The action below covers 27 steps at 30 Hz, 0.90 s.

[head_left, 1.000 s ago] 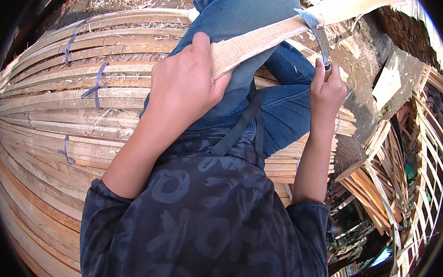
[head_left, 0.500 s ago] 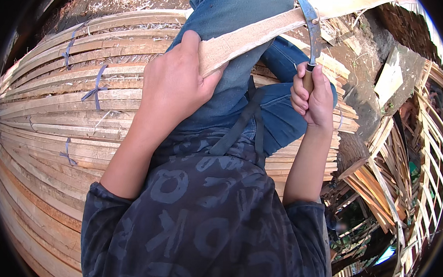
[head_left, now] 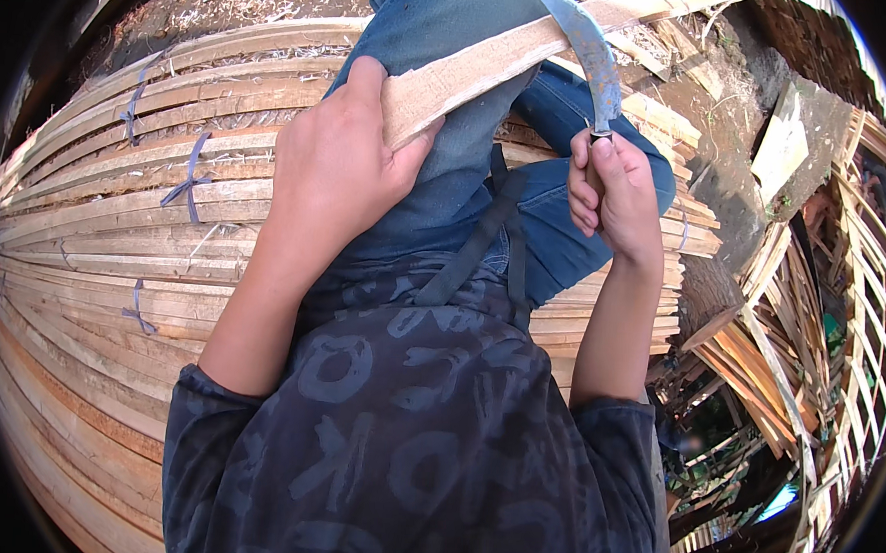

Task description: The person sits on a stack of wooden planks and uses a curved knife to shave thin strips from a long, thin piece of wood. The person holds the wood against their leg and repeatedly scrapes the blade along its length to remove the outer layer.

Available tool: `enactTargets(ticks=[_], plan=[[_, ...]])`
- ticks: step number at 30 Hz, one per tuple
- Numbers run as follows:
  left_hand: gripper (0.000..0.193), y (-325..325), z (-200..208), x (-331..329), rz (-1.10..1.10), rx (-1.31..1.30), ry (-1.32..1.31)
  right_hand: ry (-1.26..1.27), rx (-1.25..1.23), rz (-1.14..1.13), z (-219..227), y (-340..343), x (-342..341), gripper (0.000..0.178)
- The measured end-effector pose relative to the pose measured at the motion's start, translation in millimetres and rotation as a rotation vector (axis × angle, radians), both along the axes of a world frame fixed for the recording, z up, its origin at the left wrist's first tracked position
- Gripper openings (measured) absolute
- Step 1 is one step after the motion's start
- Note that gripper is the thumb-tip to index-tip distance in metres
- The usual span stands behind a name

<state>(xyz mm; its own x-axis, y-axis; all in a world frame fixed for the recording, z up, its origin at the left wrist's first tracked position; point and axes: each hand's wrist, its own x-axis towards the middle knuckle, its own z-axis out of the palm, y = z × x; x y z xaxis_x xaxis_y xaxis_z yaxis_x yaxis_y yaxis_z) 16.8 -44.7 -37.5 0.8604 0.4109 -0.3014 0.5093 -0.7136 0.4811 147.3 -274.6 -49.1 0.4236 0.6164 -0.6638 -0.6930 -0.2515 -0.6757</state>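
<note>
My left hand (head_left: 341,156) is closed round the near end of a pale wooden slat (head_left: 484,70), thumb side up. The slat slants across my jeans toward the upper right, its far part running off past the blade. My right hand (head_left: 616,190) grips the short handle of a sickle (head_left: 596,69), whose curved, rust-spotted blade points up and bends to the left. The blade lies across the slat's upper face; whether it bites into the wood I cannot tell. Most of the handle is hidden by my fingers.
Long wooden strips (head_left: 115,229) lie stacked in rows to my left and beneath my legs, some tied with purple string (head_left: 189,181). On the right are a log (head_left: 707,302), a bundle of split sticks (head_left: 753,378) and a slatted lattice (head_left: 866,339). Shavings litter the ground ahead.
My right hand and the sickle have shifted left, bringing the blade nearer my left hand along the slat. The left hand and slat have moved slightly left.
</note>
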Motion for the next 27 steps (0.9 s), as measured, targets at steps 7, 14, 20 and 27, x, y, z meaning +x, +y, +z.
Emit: enactTargets(ticks=[7,14,20,27], plan=[[0.044,0.7,3.5,2.0,-0.006,-0.003,0.019,0.058,-0.02,-0.227,-8.7,-14.5,23.2,0.041],[0.044,0.2,0.9,0.4,-0.007,0.019,-0.004,0.152,0.101,-0.127,-10.5,-10.6,13.0,0.041],[0.043,0.3,5.2,1.8,-0.002,-0.046,0.029,-0.098,0.006,-0.571,-22.6,-14.9,30.9,0.036],[0.044,5.7,2.6,0.4,0.018,-0.063,0.041,-0.292,-0.118,-0.628,-6.7,-70.7,50.1,0.038]])
